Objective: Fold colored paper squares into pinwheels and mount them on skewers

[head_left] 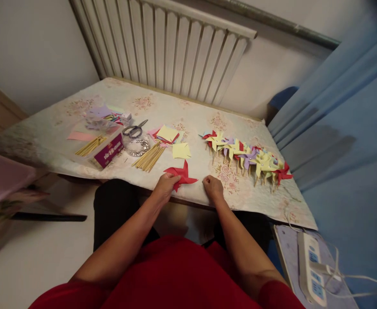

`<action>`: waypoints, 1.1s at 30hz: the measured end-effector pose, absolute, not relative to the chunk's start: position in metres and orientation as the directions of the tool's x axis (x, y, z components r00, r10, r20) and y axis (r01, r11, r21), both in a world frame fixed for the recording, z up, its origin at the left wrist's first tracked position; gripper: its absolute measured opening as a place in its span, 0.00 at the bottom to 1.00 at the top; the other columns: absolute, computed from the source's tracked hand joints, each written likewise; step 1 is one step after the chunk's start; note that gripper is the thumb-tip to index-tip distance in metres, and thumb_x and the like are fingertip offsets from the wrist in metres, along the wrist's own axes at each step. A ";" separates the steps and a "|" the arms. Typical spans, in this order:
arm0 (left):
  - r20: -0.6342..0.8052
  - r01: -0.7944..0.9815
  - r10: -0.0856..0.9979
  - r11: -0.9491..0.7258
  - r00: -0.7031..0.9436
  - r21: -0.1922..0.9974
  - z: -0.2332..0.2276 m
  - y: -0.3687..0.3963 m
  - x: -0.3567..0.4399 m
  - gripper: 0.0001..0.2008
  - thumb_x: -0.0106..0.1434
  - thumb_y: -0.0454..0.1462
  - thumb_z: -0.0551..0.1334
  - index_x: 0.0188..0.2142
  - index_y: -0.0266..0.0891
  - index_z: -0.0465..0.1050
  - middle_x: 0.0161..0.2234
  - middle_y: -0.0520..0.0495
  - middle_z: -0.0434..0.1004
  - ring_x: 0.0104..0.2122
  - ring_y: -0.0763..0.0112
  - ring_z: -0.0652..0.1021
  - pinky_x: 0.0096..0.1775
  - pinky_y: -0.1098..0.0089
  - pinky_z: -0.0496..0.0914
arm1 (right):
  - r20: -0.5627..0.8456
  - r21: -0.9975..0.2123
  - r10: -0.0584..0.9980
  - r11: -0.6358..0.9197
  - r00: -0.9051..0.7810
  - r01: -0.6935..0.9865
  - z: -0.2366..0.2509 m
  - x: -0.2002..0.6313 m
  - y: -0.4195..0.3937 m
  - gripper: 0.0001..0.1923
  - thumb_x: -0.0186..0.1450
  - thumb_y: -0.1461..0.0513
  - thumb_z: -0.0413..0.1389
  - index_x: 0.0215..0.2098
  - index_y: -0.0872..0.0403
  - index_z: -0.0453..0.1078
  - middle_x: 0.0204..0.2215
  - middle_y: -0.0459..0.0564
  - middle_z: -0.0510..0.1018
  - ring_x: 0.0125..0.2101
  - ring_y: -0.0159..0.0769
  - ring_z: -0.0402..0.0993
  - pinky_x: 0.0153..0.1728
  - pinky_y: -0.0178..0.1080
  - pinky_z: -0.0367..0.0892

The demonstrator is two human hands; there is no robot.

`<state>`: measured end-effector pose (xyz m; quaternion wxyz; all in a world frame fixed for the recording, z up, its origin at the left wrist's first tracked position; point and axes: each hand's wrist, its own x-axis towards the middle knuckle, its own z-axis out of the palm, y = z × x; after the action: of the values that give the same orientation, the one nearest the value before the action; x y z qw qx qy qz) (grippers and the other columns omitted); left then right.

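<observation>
My left hand [165,187] pinches a red paper pinwheel [183,174] by one side, near the table's front edge. Its blades point outward and no stick shows on it. To the right, my right hand [213,188] rests at the edge with curled fingers, apart from the pinwheel; whatever it may hold is hidden. Just beyond the pinwheel lies a yellow paper square [181,150] with slit corners. Thin wooden sticks [149,157] are fanned out left of it, and a stack of coloured paper squares [166,134] sits behind.
Finished-looking pinwheels on sticks [248,156] stand in a crowded row at right. Scissors [135,129], a round dish of small shiny pieces [138,147] and a purple-labelled box [108,150] with sticks are at left. A power strip [312,268] with cables lies at lower right.
</observation>
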<state>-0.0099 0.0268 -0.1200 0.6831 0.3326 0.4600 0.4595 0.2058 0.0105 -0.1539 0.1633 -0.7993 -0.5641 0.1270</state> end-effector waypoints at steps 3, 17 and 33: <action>-0.349 -0.330 0.924 0.381 0.155 0.864 -0.121 0.026 -0.009 0.12 0.45 0.38 0.70 0.19 0.36 0.67 0.17 0.53 0.68 0.18 0.78 0.66 0.22 0.73 0.57 | 0.014 -0.407 0.939 -0.309 0.344 0.860 -0.157 0.205 0.007 0.09 0.64 0.60 0.52 0.32 0.51 0.75 0.28 0.48 0.79 0.29 0.34 0.68 0.29 0.35 0.52; -0.334 -0.312 0.925 0.376 0.180 0.873 -0.125 0.029 -0.006 0.10 0.46 0.37 0.69 0.19 0.37 0.68 0.16 0.53 0.69 0.17 0.78 0.69 0.22 0.74 0.60 | 0.041 -0.613 0.919 -0.287 0.393 0.736 -0.166 0.221 0.011 0.12 0.61 0.60 0.50 0.34 0.53 0.75 0.26 0.46 0.77 0.29 0.35 0.69 0.33 0.34 0.60; -0.374 -0.323 0.915 0.403 0.151 0.856 -0.121 0.023 -0.004 0.09 0.43 0.37 0.69 0.19 0.37 0.69 0.16 0.54 0.70 0.17 0.78 0.68 0.23 0.73 0.61 | 0.238 -0.494 0.938 -0.106 0.252 0.863 -0.179 0.206 -0.006 0.11 0.65 0.62 0.51 0.39 0.53 0.75 0.37 0.50 0.78 0.37 0.36 0.71 0.41 0.35 0.61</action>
<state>-0.0039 0.0235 -0.1211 0.6912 0.3128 0.4732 0.4478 0.2059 -0.0060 -0.1788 0.2783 -0.7407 -0.6078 0.0675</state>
